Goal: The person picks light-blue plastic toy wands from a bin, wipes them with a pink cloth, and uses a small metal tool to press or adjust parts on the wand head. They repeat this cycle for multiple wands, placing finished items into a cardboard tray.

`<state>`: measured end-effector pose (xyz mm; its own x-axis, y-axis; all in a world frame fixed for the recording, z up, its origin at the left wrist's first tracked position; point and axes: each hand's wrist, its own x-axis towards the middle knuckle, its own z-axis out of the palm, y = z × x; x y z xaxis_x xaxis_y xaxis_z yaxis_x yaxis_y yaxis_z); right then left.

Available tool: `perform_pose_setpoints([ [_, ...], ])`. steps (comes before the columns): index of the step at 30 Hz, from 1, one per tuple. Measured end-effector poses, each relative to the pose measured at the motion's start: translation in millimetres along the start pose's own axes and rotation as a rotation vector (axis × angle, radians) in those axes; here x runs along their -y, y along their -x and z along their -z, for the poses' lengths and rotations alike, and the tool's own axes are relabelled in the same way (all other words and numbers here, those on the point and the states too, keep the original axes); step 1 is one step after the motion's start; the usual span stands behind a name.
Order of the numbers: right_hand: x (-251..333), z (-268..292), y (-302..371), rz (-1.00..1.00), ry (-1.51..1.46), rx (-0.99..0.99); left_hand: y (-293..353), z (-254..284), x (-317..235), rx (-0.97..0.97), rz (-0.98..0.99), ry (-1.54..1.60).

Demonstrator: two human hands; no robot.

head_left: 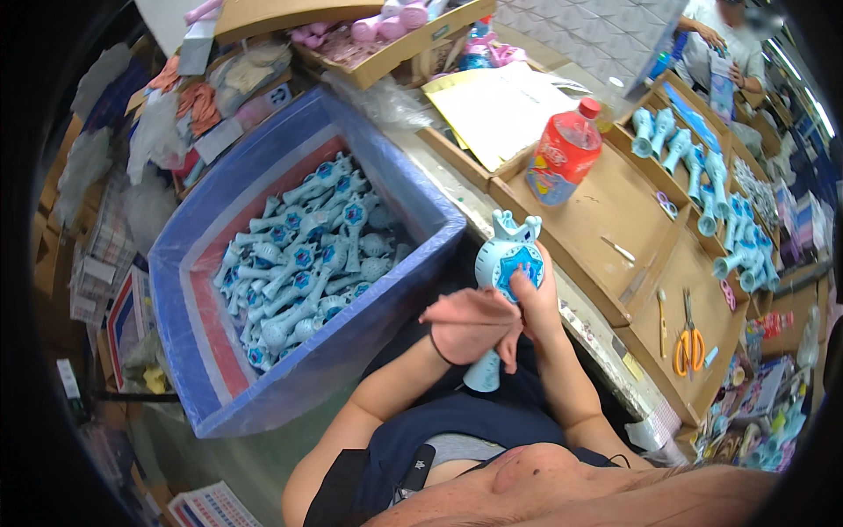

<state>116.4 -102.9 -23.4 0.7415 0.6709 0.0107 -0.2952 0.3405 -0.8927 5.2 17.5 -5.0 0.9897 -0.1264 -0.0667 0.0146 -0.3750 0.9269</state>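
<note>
I hold a light blue toy wand (493, 266) in front of my body, its crown-shaped top pointing away from me. It has a round ribbed head with a darker blue star-shaped panel. My right hand (537, 294) wraps the head from the right, its thumb on the panel. A salmon-pink glove covers my left hand (470, 325), which closes around the handle below the head; the glove hides most of its fingers. The handle's flared end shows beneath. To the left, a blue bin (307, 386) with a red-and-white inner wall holds many similar wands (303, 255).
Right of me, cardboard trays (606, 285) hold orange-handled scissors (689, 338), a small white-handled tool (618, 249) and several blue wand parts (676, 149). A red bottle (566, 154) stands near papers (500, 110). Another person (724, 48) works at the far right.
</note>
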Motion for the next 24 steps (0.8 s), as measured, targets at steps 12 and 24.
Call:
perform_pose_setpoints([
  [12,-1,-12,-17,0.055,-0.094,-0.073,0,-8,-26,-0.413,-0.328,-0.685],
  [24,-1,-1,-12,0.010,-0.407,-0.058,21,-45,-21,-0.075,0.113,0.847],
])
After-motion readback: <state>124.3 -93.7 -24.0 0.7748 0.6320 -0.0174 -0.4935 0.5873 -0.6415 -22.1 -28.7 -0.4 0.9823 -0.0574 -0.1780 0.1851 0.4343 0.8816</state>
